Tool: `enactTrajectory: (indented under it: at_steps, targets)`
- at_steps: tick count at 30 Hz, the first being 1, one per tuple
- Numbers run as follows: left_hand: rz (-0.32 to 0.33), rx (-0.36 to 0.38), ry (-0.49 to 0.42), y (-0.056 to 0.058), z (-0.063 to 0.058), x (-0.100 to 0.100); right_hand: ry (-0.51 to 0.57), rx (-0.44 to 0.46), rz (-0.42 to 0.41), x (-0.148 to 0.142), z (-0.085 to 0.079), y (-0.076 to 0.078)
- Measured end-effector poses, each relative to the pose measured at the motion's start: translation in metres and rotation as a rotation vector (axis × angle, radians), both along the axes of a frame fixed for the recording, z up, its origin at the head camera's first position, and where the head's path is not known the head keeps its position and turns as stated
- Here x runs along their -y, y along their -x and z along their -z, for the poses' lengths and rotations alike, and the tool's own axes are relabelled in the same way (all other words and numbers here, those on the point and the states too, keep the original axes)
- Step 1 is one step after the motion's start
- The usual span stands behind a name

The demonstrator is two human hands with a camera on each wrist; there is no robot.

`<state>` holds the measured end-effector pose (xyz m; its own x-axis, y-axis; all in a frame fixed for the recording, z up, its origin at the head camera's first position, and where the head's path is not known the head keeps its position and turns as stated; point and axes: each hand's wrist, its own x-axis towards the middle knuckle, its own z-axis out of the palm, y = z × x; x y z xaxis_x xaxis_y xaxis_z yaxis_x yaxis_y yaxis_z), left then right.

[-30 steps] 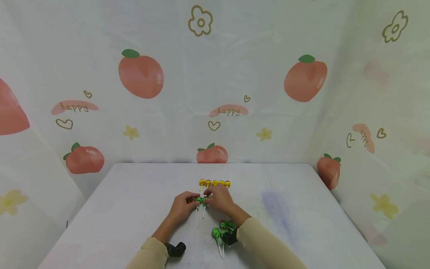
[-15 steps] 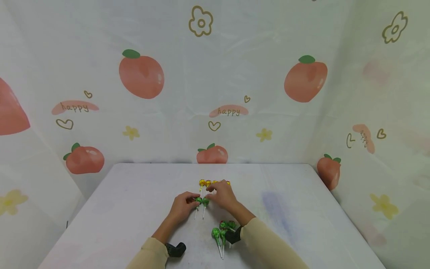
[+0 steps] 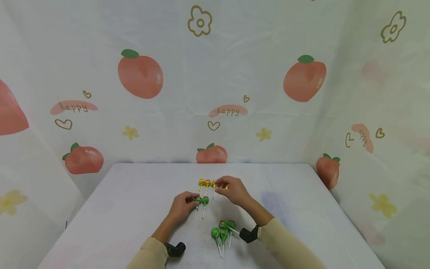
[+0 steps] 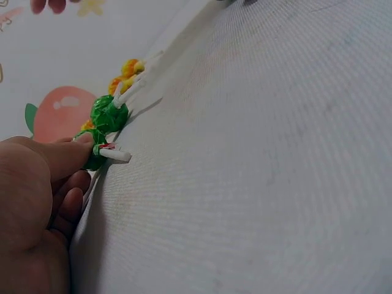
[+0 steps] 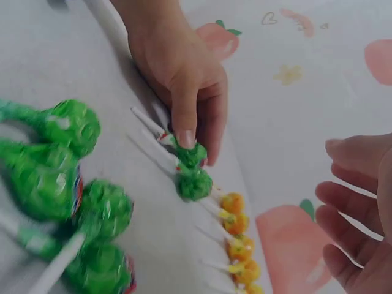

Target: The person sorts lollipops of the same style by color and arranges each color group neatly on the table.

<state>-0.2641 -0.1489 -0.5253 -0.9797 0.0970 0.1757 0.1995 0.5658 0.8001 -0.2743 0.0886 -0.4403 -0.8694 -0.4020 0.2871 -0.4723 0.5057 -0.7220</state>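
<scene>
Right hand (image 3: pixel 231 190): is drawing off rightward since the earlier frame, leaving the second green lollipop (image 3: pixel 205 201) standing free of its fingertips; fingers are bending loosely around nothing, so logging it as released.
Loose green lollipops (image 3: pixel 215 232): four are lying in a heap nearest the person; one stick is running out toward the black wrist mount (image 3: pixel 249 235), contact not tellable.
Left hand (image 3: pixel 183 206): is grasping the held green lollipop (image 5: pixel 193 155) by its candy head, thumb on top, stick pointing back toward the person.
Green row: held and second lollipops are lying side by side on the tabletop (image 3: pixel 144 209); whether their heads are touching is staying unclear.
Yellow lollipops (image 5: pixel 240 247): five are lying in a line beyond the green row, sticks pointing nearward.
Step in hand (judged): probably lining up green lollipops in front of the yellow ones; two are sitting in place, four are waiting.
Next move (judged): would be calling for the right hand at the heap, freeing one lollipop without dragging its crossing neighbour, while the left hand is steadying the row.
Hidden: right fingers are covering part of the yellow line in the head view; right wrist view is cutting off its end; left wrist view is catching only right fingertips.
</scene>
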Motion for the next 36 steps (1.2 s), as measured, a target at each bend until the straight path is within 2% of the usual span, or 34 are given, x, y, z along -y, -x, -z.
enactTrajectory:
  at_steps: [4, 10, 18, 28, 36]
  targets:
    - [0.002, -0.011, -0.002, -0.002, 0.0, 0.0, 0.012, 0.025, -0.015, -0.013, 0.003, -0.005]
    - [-0.012, -0.01, -0.002, -0.002, 0.001, 0.0, 0.029, 0.072, -0.043, -0.026, 0.018, -0.013]
    - [-0.018, -0.021, 0.015, 0.0, 0.002, 0.0, 0.029, 0.187, -0.011, -0.038, 0.037, -0.024]
    - [-0.001, -0.035, 0.008, -0.002, 0.002, 0.001, -0.025, 0.211, -0.075, -0.055, 0.064, -0.029]
    - [-0.008, -0.023, 0.0, -0.002, 0.002, 0.0, -0.067, 0.251, -0.119, -0.06, 0.071, -0.035]
